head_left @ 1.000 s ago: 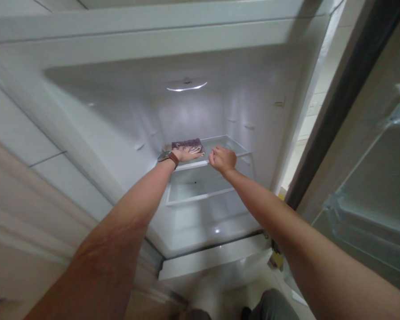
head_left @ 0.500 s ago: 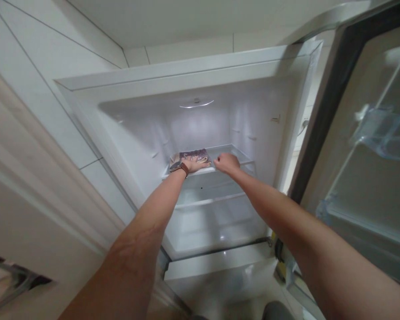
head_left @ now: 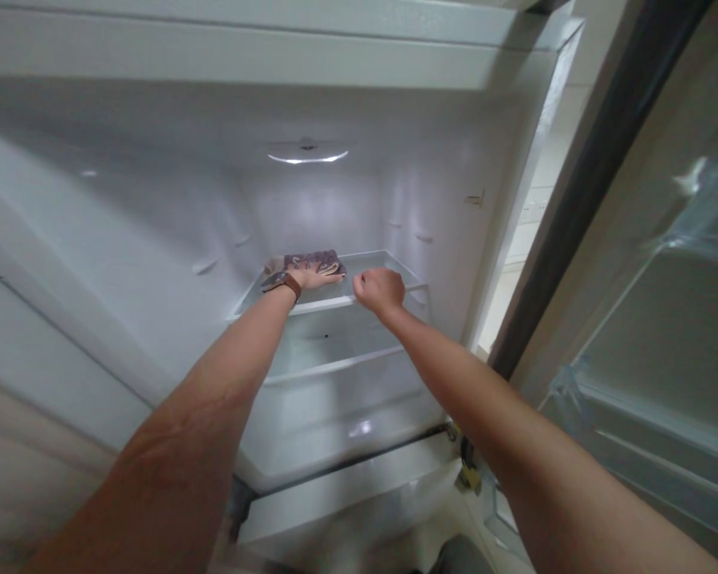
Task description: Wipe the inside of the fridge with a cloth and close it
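Observation:
Both my arms reach into an open white fridge. My left hand [head_left: 314, 277], with a brown-strapped watch on the wrist, lies flat with fingers stretched out on a purple patterned cloth [head_left: 311, 261]. The cloth rests on the upper glass shelf [head_left: 388, 261], toward its back left. My right hand [head_left: 380, 290] is curled closed over the front edge of that same shelf, just right of the left hand.
A second glass shelf [head_left: 335, 363] sits below, and the fridge floor [head_left: 347, 426] lies under it. A ceiling lamp [head_left: 307, 155] glows at the top. The open door with clear bins [head_left: 664, 375] stands at the right. A white wall is at the left.
The view swung up and then back down and closer. Both hands stay on the upper shelf, the left still flat on the cloth, the right still on the front edge.

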A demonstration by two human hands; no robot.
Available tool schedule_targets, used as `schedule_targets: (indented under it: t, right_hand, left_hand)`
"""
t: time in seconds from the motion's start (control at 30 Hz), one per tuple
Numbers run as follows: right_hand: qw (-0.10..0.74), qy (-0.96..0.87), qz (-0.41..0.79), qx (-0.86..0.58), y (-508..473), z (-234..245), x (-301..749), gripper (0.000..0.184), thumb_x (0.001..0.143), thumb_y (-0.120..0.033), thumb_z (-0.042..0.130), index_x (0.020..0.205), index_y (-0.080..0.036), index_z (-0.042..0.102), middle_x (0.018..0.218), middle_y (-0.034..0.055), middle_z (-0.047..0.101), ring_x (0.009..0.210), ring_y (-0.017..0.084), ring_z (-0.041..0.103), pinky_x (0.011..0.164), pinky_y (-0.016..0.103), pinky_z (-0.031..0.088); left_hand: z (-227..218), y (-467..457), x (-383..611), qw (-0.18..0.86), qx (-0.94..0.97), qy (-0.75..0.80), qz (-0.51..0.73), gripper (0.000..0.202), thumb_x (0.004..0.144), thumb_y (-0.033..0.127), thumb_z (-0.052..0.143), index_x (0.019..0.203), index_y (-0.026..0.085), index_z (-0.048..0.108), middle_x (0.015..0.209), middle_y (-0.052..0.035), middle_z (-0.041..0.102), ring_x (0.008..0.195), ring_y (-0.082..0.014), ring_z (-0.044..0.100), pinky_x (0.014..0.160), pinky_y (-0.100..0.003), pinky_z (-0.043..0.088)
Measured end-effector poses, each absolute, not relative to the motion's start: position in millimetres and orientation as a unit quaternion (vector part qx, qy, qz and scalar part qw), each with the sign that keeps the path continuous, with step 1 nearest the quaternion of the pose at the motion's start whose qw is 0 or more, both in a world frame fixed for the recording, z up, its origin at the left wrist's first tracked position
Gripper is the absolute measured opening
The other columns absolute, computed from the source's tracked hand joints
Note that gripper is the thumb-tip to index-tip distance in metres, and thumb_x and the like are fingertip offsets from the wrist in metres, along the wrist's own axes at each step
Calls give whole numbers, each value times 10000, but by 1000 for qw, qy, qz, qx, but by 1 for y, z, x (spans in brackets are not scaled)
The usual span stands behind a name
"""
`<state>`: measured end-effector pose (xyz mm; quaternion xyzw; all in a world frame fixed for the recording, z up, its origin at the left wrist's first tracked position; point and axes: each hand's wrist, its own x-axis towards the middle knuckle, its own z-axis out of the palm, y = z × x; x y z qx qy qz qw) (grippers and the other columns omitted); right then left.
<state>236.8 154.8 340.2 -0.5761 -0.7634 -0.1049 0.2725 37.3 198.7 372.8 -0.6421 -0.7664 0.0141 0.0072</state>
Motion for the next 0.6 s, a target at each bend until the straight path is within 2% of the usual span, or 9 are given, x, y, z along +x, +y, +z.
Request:
schedule_targets:
  t: [0.13, 0.23, 0.33, 0.53, 0.6]
  right_hand:
    - [275, -763, -109, -574, 156, 340, 237, 510, 1024, -374, 374, 1050, -177, 843, 967, 153, 783, 889, 270, 745, 774, 313, 509]
    - [274, -763, -112, -575, 158, 339, 236, 506, 1021, -379, 380, 1047, -179, 844, 968, 152, 783, 891, 270, 744, 776, 316, 511]
    - [267, -763, -109, -579, 159, 340, 236, 508, 1027, -393, 381, 1067, -183, 841, 993, 156, 782, 919, 271, 742, 797, 317, 514]
    - [248, -764, -86, -590, 160, 343, 237, 545, 1041, -472, 378, 1098, -177, 832, 1035, 186, 775, 964, 285, 740, 821, 322, 518]
    - [250, -763, -82, -590, 161, 344, 237, 558, 1036, -499, 385, 1092, -173, 834, 1033, 191, 774, 960, 291, 740, 807, 323, 516]
  left_hand:
    - [372, 212, 40, -16, -637, -771, -11, 1105, 864, 931, 292, 1713, 231, 186, 1771, -136, 116, 1635, -380, 87, 1305, -580, 64]
    - [371, 216, 40, -18, -630, -776, -22, 1123, 836, 960, 298, 1710, 262, 203, 1778, -107, 104, 1629, -417, 64, 1294, -632, 33]
    - [371, 211, 42, -5, -635, -772, -33, 1099, 838, 950, 293, 1706, 279, 225, 1777, -108, 132, 1621, -440, 102, 1284, -669, 24]
    - [375, 183, 55, 8, -641, -767, -15, 1081, 793, 973, 267, 1689, 369, 253, 1771, -55, 188, 1602, -484, 145, 1261, -711, 90]
    - [376, 168, 61, 11, -648, -761, -9, 1059, 799, 963, 255, 1687, 386, 249, 1768, -46, 204, 1604, -473, 153, 1256, -704, 115]
